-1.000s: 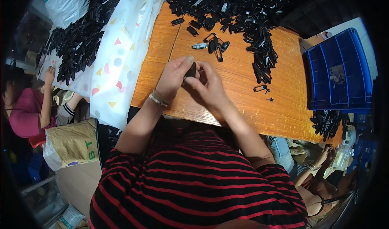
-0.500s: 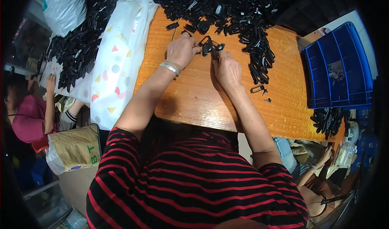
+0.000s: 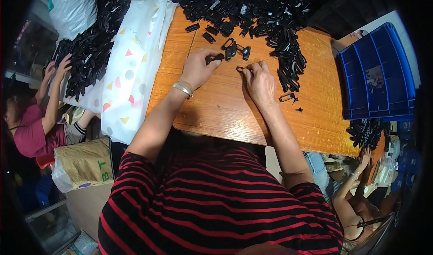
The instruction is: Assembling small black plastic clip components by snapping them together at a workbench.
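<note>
Wooden bench [image 3: 216, 110] is carrying a big heap of black plastic clips [image 3: 252, 6] along its far edge; white patterned cloth [image 3: 131, 70] is lying to the left, blue crate [image 3: 379, 74] to the right. Head view: left hand [image 3: 198, 67] is pinching a small black clip [image 3: 217, 57] in its fingers [image 3: 212, 52]. Right hand [image 3: 259, 81] is pressing fingertips on another tiny piece [image 3: 239, 68] flat on the bench. Best done gripping each piece by its edges, keeping them apart from the loose pieces nearby. Clip shape is too small to make out; right grip unclear.
</note>
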Demonstrator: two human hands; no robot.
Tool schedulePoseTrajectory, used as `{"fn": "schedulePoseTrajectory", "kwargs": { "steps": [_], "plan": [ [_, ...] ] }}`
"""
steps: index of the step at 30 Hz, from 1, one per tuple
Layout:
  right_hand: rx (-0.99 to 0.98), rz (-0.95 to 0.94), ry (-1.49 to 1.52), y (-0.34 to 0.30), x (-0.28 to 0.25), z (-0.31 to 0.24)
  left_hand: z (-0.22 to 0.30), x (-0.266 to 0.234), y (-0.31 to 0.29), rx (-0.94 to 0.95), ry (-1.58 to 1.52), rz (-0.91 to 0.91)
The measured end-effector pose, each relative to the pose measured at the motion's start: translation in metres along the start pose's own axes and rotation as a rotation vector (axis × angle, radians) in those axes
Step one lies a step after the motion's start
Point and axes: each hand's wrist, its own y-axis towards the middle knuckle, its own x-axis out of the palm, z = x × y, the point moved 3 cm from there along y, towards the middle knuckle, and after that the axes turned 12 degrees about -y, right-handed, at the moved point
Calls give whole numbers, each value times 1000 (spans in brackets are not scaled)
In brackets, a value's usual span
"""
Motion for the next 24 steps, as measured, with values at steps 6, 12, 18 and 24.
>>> {"fn": "schedulePoseTrajectory", "kwargs": {
  "steps": [6,12,18,24],
  "plan": [
    [-90,-82,19,-9,-10,-3,20,3,-24,-411,-793,-10],
    [-54,108,537,-14,-33,-39,48,0,-35,-380,-900,12],
    [-78,111,599,-15,-30,-47,52,-7,-39,-324,-861,9],
    [-160,156,561,-17,-31,-51,58,-7,-47,-291,-751,45]
  ]
}}
